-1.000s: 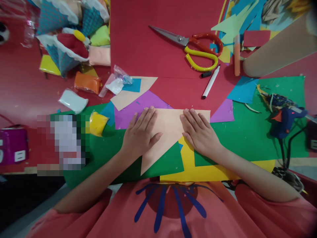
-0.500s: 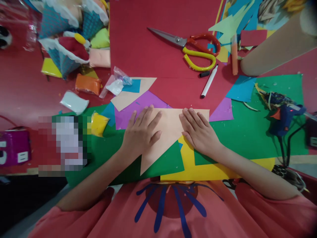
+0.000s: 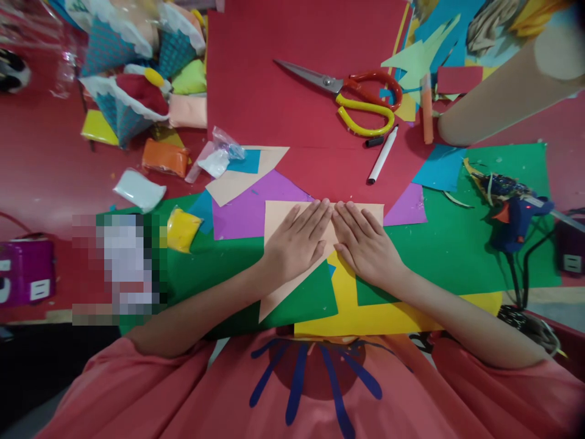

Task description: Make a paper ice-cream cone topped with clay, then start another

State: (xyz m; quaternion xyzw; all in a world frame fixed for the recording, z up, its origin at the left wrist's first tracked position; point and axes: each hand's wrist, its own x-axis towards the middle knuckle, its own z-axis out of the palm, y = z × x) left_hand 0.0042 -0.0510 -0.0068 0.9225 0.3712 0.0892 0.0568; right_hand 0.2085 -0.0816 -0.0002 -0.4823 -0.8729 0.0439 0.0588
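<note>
A peach sheet of paper [image 3: 276, 221], folded into a triangle, lies flat with its long straight edge away from me. My left hand [image 3: 299, 238] rests palm down on its middle, fingers stretched out. Beside it, my right hand [image 3: 363, 241] lies flat over the sheet's right part, fingers also extended. The two hands' fingertips are close together near the far edge. Beneath the peach sheet are green paper [image 3: 301, 299], yellow paper [image 3: 345, 286] and purple paper [image 3: 242, 213]. Part of the fold is covered by my hands.
Scissors [image 3: 338, 85] with red and yellow handles lie on red card beyond my hands, near an uncapped white marker [image 3: 382, 155]. At right are a blue glue gun [image 3: 514, 222] and a cardboard tube [image 3: 493, 91]. Clay packets [image 3: 165, 157] and cone-shaped crafts [image 3: 125, 100] sit at left.
My left hand has slid right across the peach paper, from its left part to the middle, ending close to my right hand. The right hand has stayed about where it was.
</note>
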